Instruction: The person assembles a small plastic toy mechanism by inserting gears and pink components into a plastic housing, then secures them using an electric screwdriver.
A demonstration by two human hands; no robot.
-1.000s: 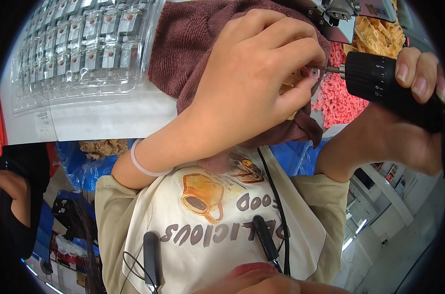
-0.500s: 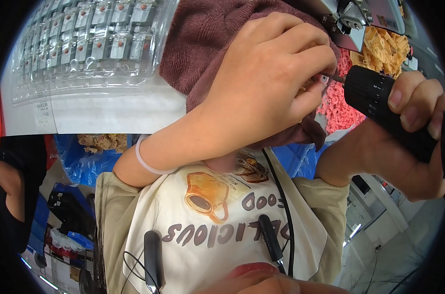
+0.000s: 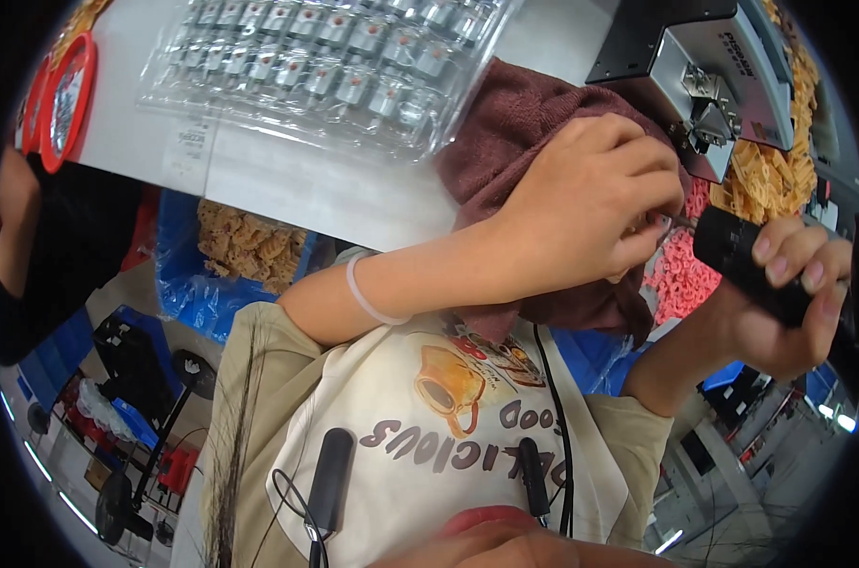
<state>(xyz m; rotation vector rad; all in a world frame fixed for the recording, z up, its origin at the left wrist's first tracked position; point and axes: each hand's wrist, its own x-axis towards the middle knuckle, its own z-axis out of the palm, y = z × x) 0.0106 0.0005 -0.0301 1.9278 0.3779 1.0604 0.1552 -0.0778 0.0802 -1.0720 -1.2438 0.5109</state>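
My left hand (image 3: 590,204) rests on a brown towel (image 3: 510,123), its fingers curled together in a pinch. Whatever small part they hold is mostly hidden behind the knuckles. On the right, my right hand (image 3: 794,284) wraps around a black electric screwdriver (image 3: 732,241). The tool lies nearly level, and its thin bit points left at the fingertips of my left hand. Bit and pinched part meet too closely for me to tell whether they touch.
A clear plastic tray (image 3: 354,85) with rows of small parts lies on the white table (image 3: 325,194). A black and silver machine (image 3: 723,76) stands beyond the towel. Pink pieces (image 3: 680,275) and yellow pieces (image 3: 770,175) are heaped nearby. Left are a blue bin (image 3: 178,251), a red-rimmed object (image 3: 70,99) and another person (image 3: 70,222).
The view has shifted, so the tray, towel and both hands appear farther right and lower. My grip on the screwdriver and the left-hand pinch look the same.
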